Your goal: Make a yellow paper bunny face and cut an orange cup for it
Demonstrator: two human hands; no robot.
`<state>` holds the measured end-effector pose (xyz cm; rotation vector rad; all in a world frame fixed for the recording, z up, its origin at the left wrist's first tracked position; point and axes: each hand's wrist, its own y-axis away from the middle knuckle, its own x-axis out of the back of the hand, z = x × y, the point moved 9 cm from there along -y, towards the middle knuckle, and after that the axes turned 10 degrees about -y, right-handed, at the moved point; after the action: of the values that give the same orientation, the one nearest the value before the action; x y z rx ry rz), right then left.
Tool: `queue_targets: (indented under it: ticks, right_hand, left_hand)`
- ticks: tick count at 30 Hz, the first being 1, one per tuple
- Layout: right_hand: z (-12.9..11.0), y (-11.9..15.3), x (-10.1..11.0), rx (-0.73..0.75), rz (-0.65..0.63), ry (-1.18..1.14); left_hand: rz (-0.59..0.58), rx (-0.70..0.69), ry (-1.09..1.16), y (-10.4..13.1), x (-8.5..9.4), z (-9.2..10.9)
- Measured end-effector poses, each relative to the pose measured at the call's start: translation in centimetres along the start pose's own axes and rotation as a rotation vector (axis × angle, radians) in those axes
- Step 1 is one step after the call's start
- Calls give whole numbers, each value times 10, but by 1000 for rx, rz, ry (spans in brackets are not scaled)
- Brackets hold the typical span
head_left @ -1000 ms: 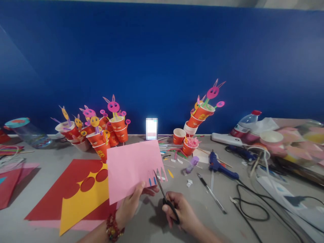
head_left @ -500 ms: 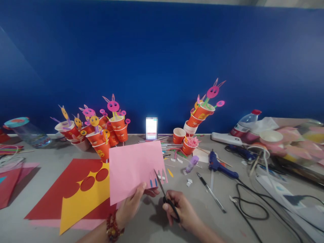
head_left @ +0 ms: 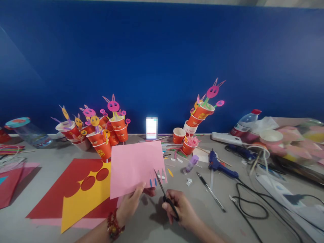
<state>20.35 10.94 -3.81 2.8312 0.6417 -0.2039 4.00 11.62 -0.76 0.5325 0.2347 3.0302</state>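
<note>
I see the left hand pinching the bottom edge of a pink sheet, thumb on the front, the rest of the fingers behind it; that grip is closed on the sheet, which is held up tilted above the counter. The right hand is just right of the pink sheet, fingers through the black handles of the scissors; that grip is holding the scissors. The blades point up and left into the sheet's lower right corner, where pointed notches are cut and small blue marks show. I can't tell how far apart the blades are.

Left of the pink sheet, flat on the counter, a red sheet with round holes lies over a yellow sheet. Behind the pink sheet stand orange paper cups with paper bunny heads on sticks. Right of the pink sheet: a pen, a blue glue gun, a black cord. Further right a plastic bottle lies on its side. A beaded bracelet sits on the left wrist.
</note>
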Motion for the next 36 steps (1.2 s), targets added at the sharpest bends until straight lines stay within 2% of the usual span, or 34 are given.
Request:
queue_targets:
  ticks: [5, 9, 13, 15, 20, 27, 36]
  right_hand:
    - [3, -3, 1, 18, 2, 7]
    - [-4, 1, -3, 23, 4, -5]
    - [-10, 16, -17, -46, -94, -55]
    - [-13, 28, -25, -65, -145, -77]
    - [-13, 49, -33, -77, -141, -132]
    - [-12, 53, -31, -96, -115, -133]
    - [-12, 56, -34, -119, -101, -180]
  left_hand:
    - [-43, 6, -56, 2, -2, 10]
    - [-100, -8, -66, 4, -3, 16]
    - [59, 77, -104, 10, 17, 7]
    - [81, 74, -128, 16, 22, 8]
    - [9, 62, -148, 24, 11, 21]
    - [-62, 65, 107, 24, -14, 17]
    - [-56, 64, -6, 36, -7, 30]
